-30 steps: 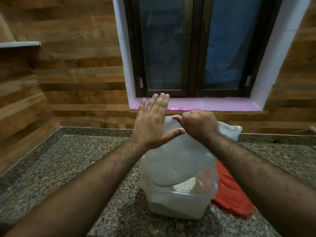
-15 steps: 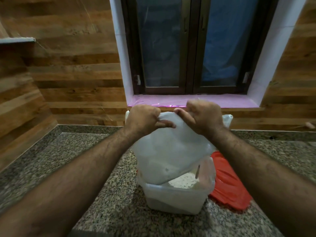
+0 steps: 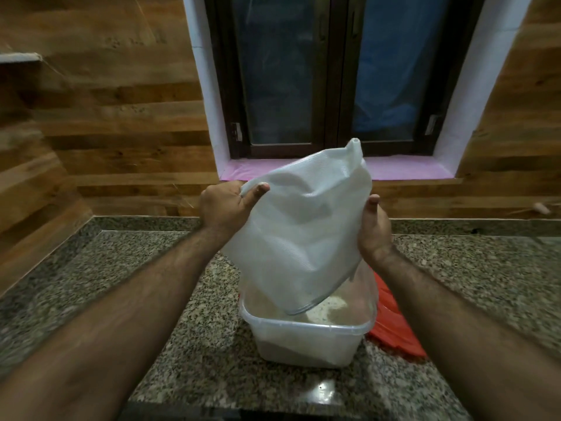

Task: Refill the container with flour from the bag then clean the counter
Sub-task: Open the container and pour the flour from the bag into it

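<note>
My left hand [image 3: 226, 208] pinched the bag [image 3: 303, 232] by its corner; my right hand [image 3: 375, 229] cupped its far side, fingers hidden. The bag's mouth blocked much of the container [image 3: 306, 338].

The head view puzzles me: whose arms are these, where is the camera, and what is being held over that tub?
No machine here: a person wears a wide-angle camera on the head, looking forward and down, so the arms are their own. The left hand pinches one corner of a white bag; the right hand supports its other side. The bag is tipped mouth-down into a clear plastic container that holds pale flour. The container stands on a speckled granite counter, with a red lid lying beside it. Behind are a wood-patterned wall and a window.
</note>
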Motion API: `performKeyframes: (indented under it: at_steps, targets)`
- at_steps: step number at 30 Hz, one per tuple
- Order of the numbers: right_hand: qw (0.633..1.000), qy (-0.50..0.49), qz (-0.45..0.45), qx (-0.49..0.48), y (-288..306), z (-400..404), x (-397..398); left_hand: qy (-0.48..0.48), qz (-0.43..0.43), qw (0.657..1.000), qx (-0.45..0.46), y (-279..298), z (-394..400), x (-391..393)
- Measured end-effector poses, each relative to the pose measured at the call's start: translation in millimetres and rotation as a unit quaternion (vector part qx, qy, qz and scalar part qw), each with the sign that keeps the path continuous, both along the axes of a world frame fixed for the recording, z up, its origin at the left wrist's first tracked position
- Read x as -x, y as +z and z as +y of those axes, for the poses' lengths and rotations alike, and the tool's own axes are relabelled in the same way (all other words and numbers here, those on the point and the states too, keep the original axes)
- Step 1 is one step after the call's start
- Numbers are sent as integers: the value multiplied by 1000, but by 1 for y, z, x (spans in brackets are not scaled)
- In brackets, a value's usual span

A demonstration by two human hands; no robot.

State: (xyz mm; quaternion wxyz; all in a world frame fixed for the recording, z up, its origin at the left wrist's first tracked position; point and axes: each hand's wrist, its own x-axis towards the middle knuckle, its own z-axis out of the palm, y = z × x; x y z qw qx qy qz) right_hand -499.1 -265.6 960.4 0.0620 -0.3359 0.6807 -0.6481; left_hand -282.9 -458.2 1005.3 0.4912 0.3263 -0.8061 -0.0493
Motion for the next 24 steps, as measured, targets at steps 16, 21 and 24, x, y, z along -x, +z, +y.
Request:
performKeyframes:
  at_steps: [16,21,24]
  targets:
    - [981,-185,-27,-48,-17,-11,12,56,-158,983,80,30,-6,12]
    - [983,-177,-39,-36,-11,-7,6,-81,-228,969,-50,34,7,35]
    - [983,-179,19,-48,-8,-7,9,-61,-244,968,-10,35,2,33]
